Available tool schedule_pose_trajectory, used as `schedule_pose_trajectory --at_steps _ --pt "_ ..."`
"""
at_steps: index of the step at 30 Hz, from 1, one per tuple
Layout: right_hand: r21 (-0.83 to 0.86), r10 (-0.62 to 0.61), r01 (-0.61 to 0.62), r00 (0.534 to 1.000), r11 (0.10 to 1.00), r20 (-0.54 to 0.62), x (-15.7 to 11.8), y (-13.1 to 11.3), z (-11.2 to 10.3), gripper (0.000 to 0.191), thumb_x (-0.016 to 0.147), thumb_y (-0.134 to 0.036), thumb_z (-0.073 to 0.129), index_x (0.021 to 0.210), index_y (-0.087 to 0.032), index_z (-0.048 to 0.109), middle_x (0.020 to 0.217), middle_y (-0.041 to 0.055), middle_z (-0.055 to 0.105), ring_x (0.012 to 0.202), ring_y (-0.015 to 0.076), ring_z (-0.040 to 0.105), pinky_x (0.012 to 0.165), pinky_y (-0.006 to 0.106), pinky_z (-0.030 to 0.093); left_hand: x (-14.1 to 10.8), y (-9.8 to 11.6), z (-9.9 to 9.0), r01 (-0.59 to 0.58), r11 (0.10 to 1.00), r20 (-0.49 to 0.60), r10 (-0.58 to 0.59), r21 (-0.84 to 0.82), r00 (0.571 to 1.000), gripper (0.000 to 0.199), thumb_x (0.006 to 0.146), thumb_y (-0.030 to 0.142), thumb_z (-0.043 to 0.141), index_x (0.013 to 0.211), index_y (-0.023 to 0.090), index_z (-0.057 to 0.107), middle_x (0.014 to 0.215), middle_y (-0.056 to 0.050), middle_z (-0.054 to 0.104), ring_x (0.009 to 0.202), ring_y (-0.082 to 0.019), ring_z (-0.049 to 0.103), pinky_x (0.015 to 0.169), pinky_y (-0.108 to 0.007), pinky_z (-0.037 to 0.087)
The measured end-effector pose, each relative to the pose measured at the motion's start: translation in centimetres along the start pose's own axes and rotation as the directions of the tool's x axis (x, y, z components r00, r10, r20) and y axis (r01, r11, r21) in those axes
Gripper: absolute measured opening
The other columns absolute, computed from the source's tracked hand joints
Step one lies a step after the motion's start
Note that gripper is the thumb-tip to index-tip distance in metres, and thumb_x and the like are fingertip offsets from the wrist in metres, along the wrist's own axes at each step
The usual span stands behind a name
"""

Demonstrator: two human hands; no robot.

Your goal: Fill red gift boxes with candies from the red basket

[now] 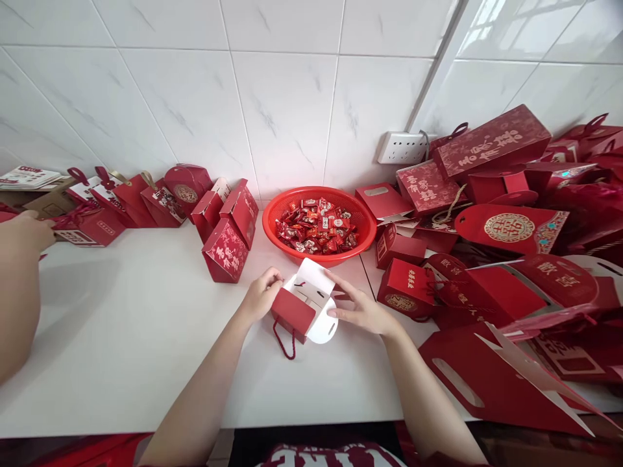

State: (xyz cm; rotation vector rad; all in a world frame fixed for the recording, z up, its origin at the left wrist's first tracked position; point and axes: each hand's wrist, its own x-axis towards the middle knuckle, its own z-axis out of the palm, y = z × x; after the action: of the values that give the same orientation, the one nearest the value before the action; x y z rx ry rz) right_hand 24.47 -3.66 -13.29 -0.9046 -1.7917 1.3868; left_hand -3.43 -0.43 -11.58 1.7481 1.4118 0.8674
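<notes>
A small red gift box (294, 314) with white insides stands on the white table in front of me, its flaps unfolded and its top open. A dark red cord handle hangs from its near side. My left hand (263, 295) is closed on the box's left edge, fingers curled. My right hand (363, 308) lies along the right side with fingers stretched apart, touching the white flaps. Just behind the box is a red plastic basket (270, 239) filled with red-wrapped candies (318, 227). The bottom of the box's inside is hard to make out.
Red boxes (226, 250) stand left of the basket, with a row of handled boxes (131, 201) farther left. A large pile of red boxes (511, 285) crowds the right side. Another person's arm (19, 285) reaches in at left. A power strip (403, 148) hangs on the tiled wall.
</notes>
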Motion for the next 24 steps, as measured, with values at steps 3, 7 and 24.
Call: schedule_pose_trajectory --at_steps 3,7,24 --pt "-0.076 0.011 -0.011 1.000 0.997 -0.009 0.1 0.4 -0.5 0.084 0.085 -0.043 0.074 0.154 -0.041 0.028 0.158 0.0038 0.036 0.133 0.0293 0.050 0.112 0.052 0.040 -0.4 0.6 -0.3 0.007 1.000 0.135 -0.008 0.012 0.991 0.027 0.085 0.036 0.056 0.068 0.019 0.042 0.064 0.005 0.042 0.059 -0.011 0.042 0.056 -0.022 0.033" --pt "-0.315 -0.030 0.028 1.000 0.949 -0.001 -0.2 -0.7 -0.2 0.076 0.090 -0.044 0.068 0.155 -0.039 0.028 0.158 0.0059 0.036 0.141 0.0297 0.042 0.111 0.052 0.042 -0.4 0.7 -0.3 -0.046 0.999 0.118 0.045 0.005 0.992 0.040 0.082 0.030 0.057 0.061 0.019 0.025 0.069 0.002 0.038 0.065 -0.011 0.044 0.060 -0.023 0.031" --pt "-0.827 -0.573 0.416 0.807 0.378 0.144 -3.7 -3.3 6.6 0.025 0.101 -0.016 0.049 0.123 -0.017 0.061 0.129 0.0098 0.067 0.128 0.0229 0.057 0.117 0.051 0.037 -0.1 -0.6 2.7 -0.196 0.975 -0.039 0.192 -0.104 0.981 0.048 0.073 0.008 0.043 0.113 0.019 0.067 0.085 0.001 0.064 0.057 -0.011 0.038 0.061 -0.024 0.035"
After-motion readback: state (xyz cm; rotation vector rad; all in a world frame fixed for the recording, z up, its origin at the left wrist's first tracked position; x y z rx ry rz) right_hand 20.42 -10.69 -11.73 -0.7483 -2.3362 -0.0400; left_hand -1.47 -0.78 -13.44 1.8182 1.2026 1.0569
